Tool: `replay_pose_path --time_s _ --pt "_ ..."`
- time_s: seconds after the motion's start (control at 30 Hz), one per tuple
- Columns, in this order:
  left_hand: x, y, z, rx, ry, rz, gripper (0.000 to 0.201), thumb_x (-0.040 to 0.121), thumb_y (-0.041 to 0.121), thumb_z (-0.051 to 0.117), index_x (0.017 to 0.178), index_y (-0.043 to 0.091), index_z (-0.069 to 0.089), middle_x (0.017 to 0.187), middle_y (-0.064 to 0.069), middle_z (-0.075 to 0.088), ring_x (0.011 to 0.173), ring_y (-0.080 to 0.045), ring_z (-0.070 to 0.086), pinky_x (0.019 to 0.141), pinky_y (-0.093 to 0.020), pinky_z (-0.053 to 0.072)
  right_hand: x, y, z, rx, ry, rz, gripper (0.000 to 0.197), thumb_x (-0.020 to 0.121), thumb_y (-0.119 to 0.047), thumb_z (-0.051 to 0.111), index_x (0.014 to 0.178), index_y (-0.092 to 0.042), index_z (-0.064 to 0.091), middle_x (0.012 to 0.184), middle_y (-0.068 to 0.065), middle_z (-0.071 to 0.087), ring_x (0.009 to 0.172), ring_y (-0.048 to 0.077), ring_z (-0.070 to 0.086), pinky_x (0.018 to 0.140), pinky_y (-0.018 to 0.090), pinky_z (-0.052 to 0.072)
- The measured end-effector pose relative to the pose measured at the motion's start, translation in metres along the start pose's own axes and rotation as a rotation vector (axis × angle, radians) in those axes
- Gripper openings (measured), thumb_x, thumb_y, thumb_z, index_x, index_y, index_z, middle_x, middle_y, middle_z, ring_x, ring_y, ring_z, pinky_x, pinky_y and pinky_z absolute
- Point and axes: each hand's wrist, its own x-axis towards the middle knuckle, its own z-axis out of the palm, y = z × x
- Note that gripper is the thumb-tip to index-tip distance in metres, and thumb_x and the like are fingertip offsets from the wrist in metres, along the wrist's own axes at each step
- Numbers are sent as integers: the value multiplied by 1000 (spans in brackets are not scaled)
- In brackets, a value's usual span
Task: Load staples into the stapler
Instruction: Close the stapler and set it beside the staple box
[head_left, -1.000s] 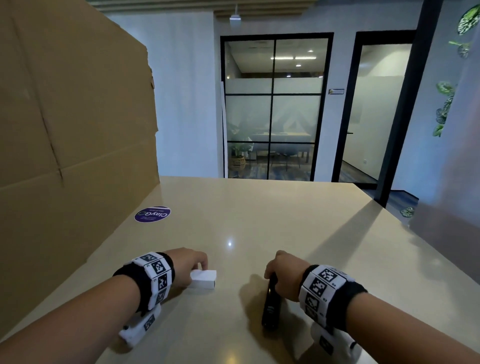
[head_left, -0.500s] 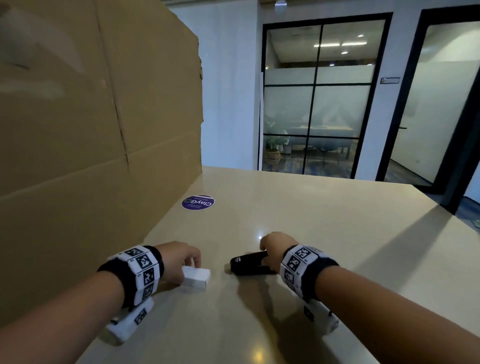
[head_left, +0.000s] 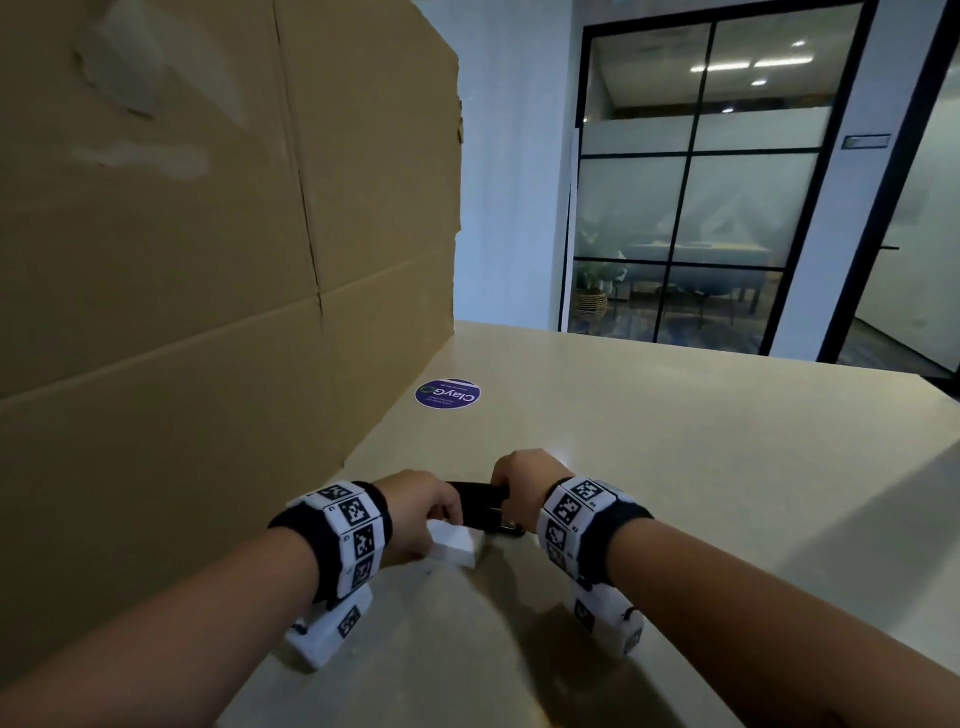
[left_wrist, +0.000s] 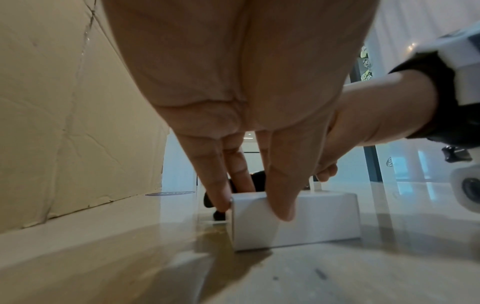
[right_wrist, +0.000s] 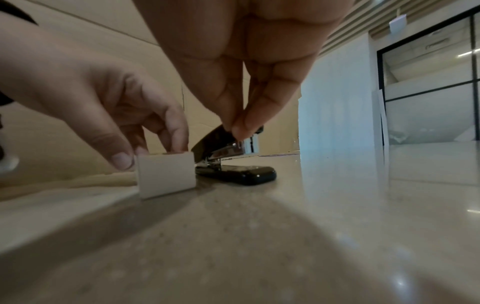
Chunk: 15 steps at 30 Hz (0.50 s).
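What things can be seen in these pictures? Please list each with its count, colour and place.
small white cardboard box: one, white, on the table, just left of the stapler.
black stapler with metal magazine: one, black and silver, base flat on the table, top arm raised at an angle.
beige table: one, beige, glossy, under everything.
brown cardboard sheet: one, brown, standing along the table's left side.
round purple sticker: one, purple, on the table near the cardboard.
glass partition with black frame: one, at the back.
left hand: one, fingers pinching the box.
right hand: one, fingertips pinching the stapler's top arm.
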Motion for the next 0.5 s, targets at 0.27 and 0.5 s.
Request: replay_pose_path --time_s 0.27,0.5 --pt "8 -1 3 -61 54 28 31 75 17 73 104 23 68 110 -2 66 101 -22 61 88 -36 53 9 1 0 6 1 -26 34 87 -11 56 120 -13 64 118 12 67 109 30 61 92 36 51" --pt "17 -5 5 -26 92 11 36 75 8 68 106 26 67 97 5 53 92 -16 55 75 -26 44 11 8 1 -11 1 -34 37 88 -9 54 123 -14 62 119 14 66 111 31 59 93 36 50"
